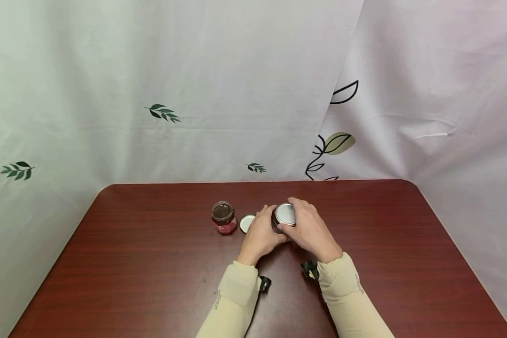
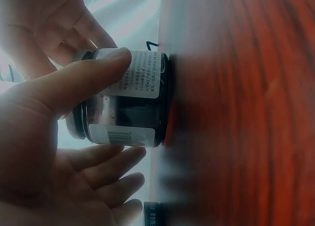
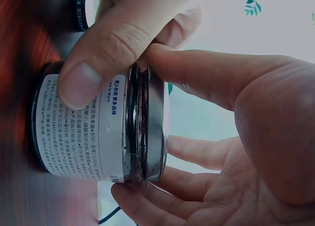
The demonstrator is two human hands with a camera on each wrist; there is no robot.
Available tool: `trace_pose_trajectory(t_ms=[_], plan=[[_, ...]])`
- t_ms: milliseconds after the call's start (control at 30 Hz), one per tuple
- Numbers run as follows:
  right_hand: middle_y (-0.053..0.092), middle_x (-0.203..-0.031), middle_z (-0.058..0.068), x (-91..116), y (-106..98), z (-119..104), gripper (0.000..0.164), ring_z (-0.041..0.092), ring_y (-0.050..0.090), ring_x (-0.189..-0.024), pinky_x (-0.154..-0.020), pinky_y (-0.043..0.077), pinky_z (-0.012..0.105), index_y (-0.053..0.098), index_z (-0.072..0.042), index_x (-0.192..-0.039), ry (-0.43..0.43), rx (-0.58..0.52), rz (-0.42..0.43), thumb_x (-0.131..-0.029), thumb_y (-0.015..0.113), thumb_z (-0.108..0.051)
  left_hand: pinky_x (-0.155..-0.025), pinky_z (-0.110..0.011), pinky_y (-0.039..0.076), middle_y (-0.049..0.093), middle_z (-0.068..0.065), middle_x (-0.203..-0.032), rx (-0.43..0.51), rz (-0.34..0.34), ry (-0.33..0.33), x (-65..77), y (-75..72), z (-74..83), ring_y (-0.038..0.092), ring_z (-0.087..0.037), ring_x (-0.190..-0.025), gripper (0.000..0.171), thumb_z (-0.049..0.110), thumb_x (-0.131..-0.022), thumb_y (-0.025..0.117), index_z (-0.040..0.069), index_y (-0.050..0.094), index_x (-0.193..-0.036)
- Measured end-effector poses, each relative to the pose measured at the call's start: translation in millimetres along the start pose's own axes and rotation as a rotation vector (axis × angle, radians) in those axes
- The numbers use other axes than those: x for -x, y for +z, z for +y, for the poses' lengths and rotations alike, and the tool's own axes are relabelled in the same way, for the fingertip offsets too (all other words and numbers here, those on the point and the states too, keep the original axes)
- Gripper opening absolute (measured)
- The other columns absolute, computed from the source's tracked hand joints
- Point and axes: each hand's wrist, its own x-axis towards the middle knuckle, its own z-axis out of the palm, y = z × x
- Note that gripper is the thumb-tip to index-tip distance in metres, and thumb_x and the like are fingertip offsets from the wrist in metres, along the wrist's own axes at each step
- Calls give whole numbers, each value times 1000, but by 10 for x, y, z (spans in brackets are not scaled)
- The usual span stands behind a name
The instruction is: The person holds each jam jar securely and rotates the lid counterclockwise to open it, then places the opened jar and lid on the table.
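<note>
A dark-filled glass jar [image 3: 78,137] with a white printed label stands upright on the table in front of me. My left hand [image 1: 262,234] grips its body, thumb pressed on the label, with the other fingers around the far side. Over the top, my right hand [image 1: 310,230] holds the silver lid [image 1: 285,214] between thumb and fingers. In the right wrist view, a dark gap with sticky-looking residue shows between the lid and the jar's shoulder.
Left of my left hand lies a loose round lid [image 1: 247,223], white face up. Beside it stands another glass jar [image 1: 224,218], dark at the top and pink-red below. The reddish-brown wooden table [image 1: 152,263] ends at a white leaf-patterned curtain [image 1: 219,94].
</note>
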Motion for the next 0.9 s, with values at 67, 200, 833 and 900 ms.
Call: trace_pose_trajectory(t_ms=[67,200,833,900], plan=[[55,-135,27,0,3,-2,71,44,51,-123,-98,44,52,47,11,-139,1,1,-1,-84,80,-21,-117,-48,26,55,-18,-143,-4,-1,12,-6,-1,-2,37,-34,-144,77,19,-75,86,-1,52,-141],[57,-131,27,-3,9,-1,69,43,53,-119,-96,45,52,49,11,-137,2,4,0,-84,80,-21,-118,-48,25,60,-16,-138,-8,5,44,-13,-1,-10,40,-35,-142,69,18,-76,85,0,56,-136],[65,-121,24,-44,-5,12,64,37,63,-104,-86,50,49,60,10,-128,-18,23,45,-77,83,-20,-119,-45,24,62,-14,-135,-30,12,48,-5,-16,1,43,-31,-141,61,19,-80,85,1,59,-132],[66,-120,23,-45,-9,16,63,37,64,-103,-85,50,48,61,10,-127,-21,23,50,-76,83,-20,-119,-45,23,62,-14,-135,-34,8,47,-7,-22,4,43,-31,-141,61,18,-81,84,1,59,-133]])
